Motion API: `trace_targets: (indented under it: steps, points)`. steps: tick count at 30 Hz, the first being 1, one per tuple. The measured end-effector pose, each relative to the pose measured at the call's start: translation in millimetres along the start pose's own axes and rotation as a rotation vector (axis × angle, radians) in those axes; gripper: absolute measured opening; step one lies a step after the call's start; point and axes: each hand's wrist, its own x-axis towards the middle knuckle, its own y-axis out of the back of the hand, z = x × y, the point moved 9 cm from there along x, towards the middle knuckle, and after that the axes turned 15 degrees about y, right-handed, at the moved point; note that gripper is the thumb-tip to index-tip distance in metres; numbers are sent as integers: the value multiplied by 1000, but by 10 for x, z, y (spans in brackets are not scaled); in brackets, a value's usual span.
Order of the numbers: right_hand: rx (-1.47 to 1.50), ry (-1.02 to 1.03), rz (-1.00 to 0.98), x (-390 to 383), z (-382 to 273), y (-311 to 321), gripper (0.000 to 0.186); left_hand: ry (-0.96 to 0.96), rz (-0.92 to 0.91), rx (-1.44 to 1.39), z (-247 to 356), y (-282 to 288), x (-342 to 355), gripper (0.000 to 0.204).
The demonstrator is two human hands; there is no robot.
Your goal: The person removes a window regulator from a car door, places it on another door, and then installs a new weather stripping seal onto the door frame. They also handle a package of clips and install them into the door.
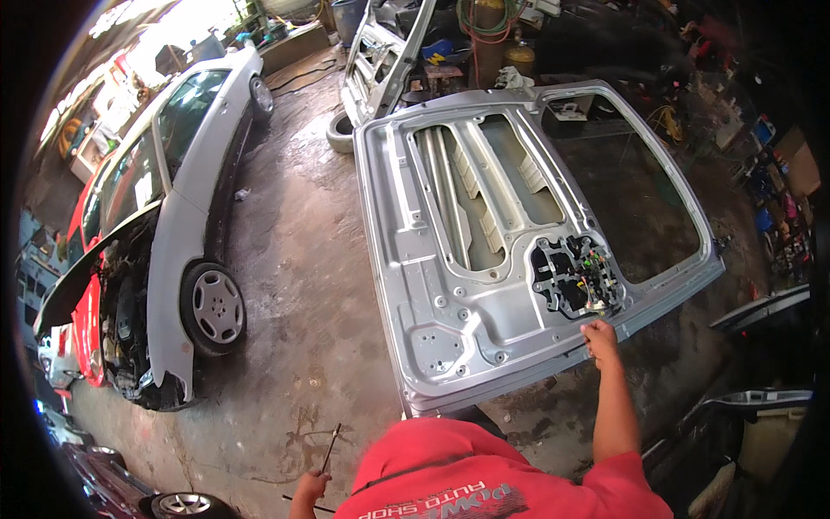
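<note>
A large silver vehicle door panel (402,259) lies horizontally in front of me, with cut-out openings and a window frame. A black latch mechanism (553,277) with metal brackets and coloured parts sits near its lower right. My right hand (601,342) is closed at the panel's edge, just below this mechanism; what its fingers grip is too small to make out. At the bottom left, off the panel, my left hand (311,487) is closed on a thin dark rod tool (333,445), held upright at a slant.
A white car (173,208) with its bonnet raised stands left, beside a red car (86,329). Another silver panel (389,43) leans behind, near a tyre (339,130), hoses (484,26) and cylinders. Cluttered parts (765,199) line the right; a dark car (130,493) is at lower left.
</note>
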Motion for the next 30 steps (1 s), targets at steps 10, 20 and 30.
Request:
trace_targets:
  steps: [10, 20, 30]
  points:
    - [277, 28, 206, -485, 412, 1410, 19, 92, 80, -128, -353, 218, 510, 27]
    - [185, 121, 121, 1147, 477, 1811, 8, 145, 11, 27, -87, -912, -554, 39]
    - [-594, 377, 12, 2327, 567, 2028, 10, 100, 27, -29, 637, -1439, -1877, 29]
